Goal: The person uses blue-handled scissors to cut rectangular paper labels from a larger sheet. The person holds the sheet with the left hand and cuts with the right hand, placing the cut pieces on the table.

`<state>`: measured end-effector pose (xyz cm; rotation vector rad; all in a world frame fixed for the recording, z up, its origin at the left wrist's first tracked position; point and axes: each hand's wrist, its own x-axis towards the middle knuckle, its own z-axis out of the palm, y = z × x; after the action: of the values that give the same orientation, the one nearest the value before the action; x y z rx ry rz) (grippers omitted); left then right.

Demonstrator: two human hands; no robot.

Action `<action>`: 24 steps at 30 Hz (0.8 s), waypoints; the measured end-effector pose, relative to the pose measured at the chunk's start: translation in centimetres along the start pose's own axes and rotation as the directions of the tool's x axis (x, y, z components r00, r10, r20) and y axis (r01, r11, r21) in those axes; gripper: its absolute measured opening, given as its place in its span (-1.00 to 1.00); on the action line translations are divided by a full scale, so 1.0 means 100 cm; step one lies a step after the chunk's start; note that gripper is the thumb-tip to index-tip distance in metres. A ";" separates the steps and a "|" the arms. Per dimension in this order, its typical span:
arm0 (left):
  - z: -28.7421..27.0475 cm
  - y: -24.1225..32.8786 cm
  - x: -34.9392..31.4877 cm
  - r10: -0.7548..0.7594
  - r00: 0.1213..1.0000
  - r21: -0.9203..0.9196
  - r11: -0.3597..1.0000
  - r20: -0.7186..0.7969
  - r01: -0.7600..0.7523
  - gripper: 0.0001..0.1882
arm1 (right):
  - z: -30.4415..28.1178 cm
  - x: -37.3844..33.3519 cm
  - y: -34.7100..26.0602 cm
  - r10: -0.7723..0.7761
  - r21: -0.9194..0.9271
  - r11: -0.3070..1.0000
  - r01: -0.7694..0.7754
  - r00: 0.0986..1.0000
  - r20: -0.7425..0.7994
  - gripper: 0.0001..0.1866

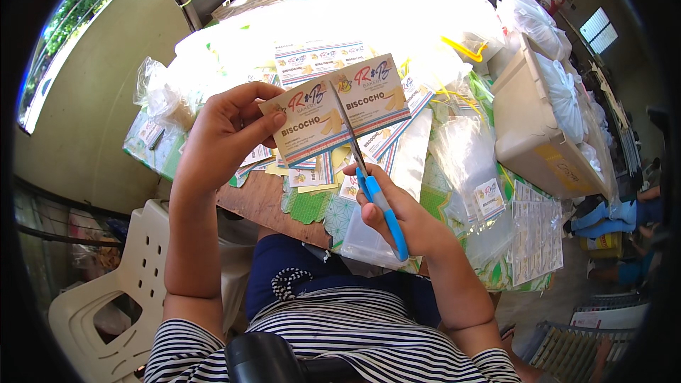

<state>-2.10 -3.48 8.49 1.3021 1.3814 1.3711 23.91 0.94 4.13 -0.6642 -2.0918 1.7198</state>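
Note:
My left hand (pixel 237 124) pinches the left end of a strip of two printed paper labels (pixel 312 128), held up over the table. In my right hand (pixel 404 216) is a pair of scissors (pixel 379 202) with blue handles. Their blades point up and lie along the line between the two labels, the paper cut or being cut there. Below the strip, cut labels (pixel 312 174) and uncut label sheets (pixel 319 58) with the same coloured print lie in a loose pile on the table.
The table has a patterned green and white cover (pixel 308 206), torn at the near edge over brown wood (pixel 259 202). Clear plastic bags (pixel 461 156) and a label sheet (pixel 537 237) lie at the right. Beyond stands a beige bin (pixel 528 113) of bagged goods. A plastic chair (pixel 117 291) is at left.

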 end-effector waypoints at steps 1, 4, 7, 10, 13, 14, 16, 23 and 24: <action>0.000 0.000 0.000 -0.013 1.000 0.009 1.000 -0.002 0.013 -0.71 | 0.000 0.000 0.000 0.018 -0.007 1.000 -0.018 1.000 -0.006 -0.31; -0.001 -0.002 0.001 -0.026 1.000 -0.009 1.000 0.004 0.026 -0.71 | 0.000 0.000 -0.001 0.084 0.002 0.996 -0.084 0.996 -0.017 -0.33; -0.002 -0.004 0.002 -0.044 0.999 -0.048 0.998 0.009 0.044 -0.70 | -0.001 0.000 -0.003 0.156 0.053 0.987 -0.155 0.987 -0.028 -0.37; -0.001 -0.005 0.001 -0.063 0.998 -0.038 0.997 0.023 0.064 -0.71 | -0.001 0.000 -0.003 0.156 0.035 0.987 -0.155 0.987 -0.047 -0.42; 0.001 -0.003 -0.001 -0.098 0.993 0.004 0.995 0.059 0.098 -0.72 | 0.001 0.000 -0.001 0.066 -0.013 0.998 -0.067 0.996 -0.052 -0.38; 0.003 -0.004 -0.003 -0.114 0.990 -0.008 0.993 0.078 0.115 -0.72 | 0.004 0.000 0.000 0.042 0.005 0.999 -0.042 0.996 -0.073 -0.39; 0.006 -0.005 -0.004 -0.131 0.987 -0.031 0.990 0.097 0.135 -0.71 | 0.008 0.002 0.002 0.020 0.007 1.000 -0.019 0.994 -0.106 -0.40; 0.003 -0.019 0.001 -0.165 0.983 -0.115 0.978 0.086 0.174 -0.68 | 0.008 0.014 0.009 0.129 0.062 0.990 -0.124 0.987 -0.096 -0.43; 0.002 -0.023 0.003 -0.190 0.979 -0.121 0.973 0.077 0.198 -0.67 | 0.009 0.016 0.010 0.147 0.072 0.988 -0.140 0.984 -0.101 -0.44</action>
<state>-2.28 -2.94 6.28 1.0881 1.3170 1.2519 22.23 1.27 2.96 -0.8860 -1.9505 1.7778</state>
